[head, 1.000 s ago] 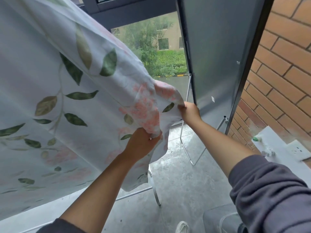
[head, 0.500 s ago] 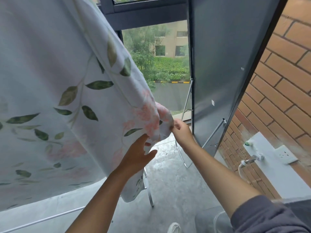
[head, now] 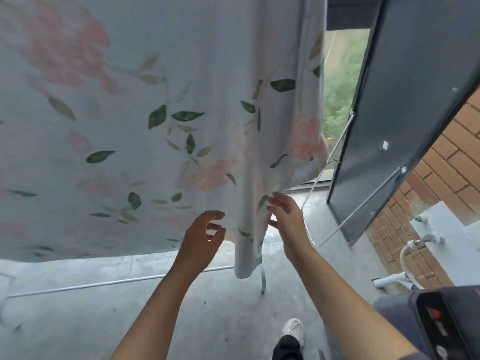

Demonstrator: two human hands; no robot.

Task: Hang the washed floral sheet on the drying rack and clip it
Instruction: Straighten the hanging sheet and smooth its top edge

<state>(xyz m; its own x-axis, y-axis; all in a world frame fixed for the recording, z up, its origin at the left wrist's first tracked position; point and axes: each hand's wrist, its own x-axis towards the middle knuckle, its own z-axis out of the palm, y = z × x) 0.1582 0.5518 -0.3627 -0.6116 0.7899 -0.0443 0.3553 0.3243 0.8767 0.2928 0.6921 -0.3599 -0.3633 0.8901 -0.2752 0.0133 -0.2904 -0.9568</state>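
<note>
both my hands are released - my left hand (head: pixel 202 237) has its fingers loosely curved and holds nothing, just in front of the hem, and my right hand (head: pixel 288 216) is spread, its fingertips (head: pixel 275 200) at the hanging fold; whether they touch the cloth or sit just off it i cannot tell. the floral sheet (head: pixel 155 113) hangs from somewhere above my hands, filling everything up and to the left of them, with one bunched corner drooping down between my hands to below my wrists.

the risk i see: nothing grips it and i see no clip, so if it lies unevenly over the top rail - which is out of view - the wet weight could drag it off toward the floor (head: pixel 78 320). that low corner already hangs close to the drying rack (head: pixel 117 281) and its bottom bar below my left hand, and it could brush the concrete. the open window panel (head: pixel 405 113) is beyond my right hand, so a gust could swing the loose edge out.

compared with half a second ago, my right hand no longer pinches the corner, and a second ago both hands gripped it. the cloth has dropped from a lifted bunch into a long hanging fold.
</note>
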